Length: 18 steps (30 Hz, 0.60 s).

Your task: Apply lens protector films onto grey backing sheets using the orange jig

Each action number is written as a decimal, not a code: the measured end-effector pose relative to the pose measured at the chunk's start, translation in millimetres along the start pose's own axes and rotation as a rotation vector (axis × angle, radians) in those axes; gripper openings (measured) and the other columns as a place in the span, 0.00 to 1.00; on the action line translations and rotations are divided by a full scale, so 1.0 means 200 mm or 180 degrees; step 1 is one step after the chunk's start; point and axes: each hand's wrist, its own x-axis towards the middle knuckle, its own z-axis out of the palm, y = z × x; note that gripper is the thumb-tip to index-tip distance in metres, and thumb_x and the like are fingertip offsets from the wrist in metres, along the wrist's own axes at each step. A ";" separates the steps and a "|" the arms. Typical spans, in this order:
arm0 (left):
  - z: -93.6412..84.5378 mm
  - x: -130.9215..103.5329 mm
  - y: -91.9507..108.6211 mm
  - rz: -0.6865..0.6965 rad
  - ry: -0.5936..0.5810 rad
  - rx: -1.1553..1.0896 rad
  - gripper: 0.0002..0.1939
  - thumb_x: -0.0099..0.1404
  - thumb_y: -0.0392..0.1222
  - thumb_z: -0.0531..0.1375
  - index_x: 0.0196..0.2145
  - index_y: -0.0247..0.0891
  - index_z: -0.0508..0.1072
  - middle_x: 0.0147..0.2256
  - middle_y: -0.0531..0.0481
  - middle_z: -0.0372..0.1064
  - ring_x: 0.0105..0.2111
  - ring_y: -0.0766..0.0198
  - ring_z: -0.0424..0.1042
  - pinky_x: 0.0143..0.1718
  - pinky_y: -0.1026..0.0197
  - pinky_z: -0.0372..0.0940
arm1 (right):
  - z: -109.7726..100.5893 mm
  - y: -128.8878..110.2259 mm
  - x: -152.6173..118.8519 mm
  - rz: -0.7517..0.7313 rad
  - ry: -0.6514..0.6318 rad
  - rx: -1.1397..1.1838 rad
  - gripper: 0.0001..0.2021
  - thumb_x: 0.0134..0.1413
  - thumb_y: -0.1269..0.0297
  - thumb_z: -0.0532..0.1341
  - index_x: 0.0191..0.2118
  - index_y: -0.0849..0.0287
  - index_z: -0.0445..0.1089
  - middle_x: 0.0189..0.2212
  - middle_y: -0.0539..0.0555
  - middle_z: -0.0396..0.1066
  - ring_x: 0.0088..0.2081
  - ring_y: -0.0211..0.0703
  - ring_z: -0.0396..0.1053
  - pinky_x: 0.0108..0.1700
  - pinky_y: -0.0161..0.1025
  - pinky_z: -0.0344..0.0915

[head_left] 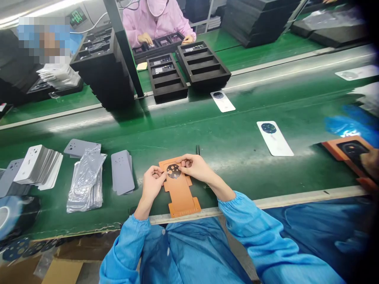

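At lower centre of the frame, the left hand (152,184) and right hand (194,166) are pinching a dark round lens ring (173,170) from both sides, apparently steadying it over the orange jig (180,193) on the green belt (237,142).

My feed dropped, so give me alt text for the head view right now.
Both hands press a dark round camera ring onto an orange jig on the green belt: left hand at its left edge, right hand on top. Grey back covers lie stacked to the left, and two white covers ride the belt beyond.
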 end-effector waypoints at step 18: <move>0.01 -0.01 -0.01 0.0107 0.0138 0.0179 0.10 0.52 0.40 0.67 0.27 0.39 0.67 0.23 0.59 0.62 0.21 0.71 0.61 0.23 0.69 0.58 | -0.06 -0.03 0.00 0.0280 -0.0161 0.0059 0.16 0.46 0.54 0.70 0.35 0.63 0.75 0.20 0.43 0.60 0.23 0.33 0.56 0.26 0.34 0.54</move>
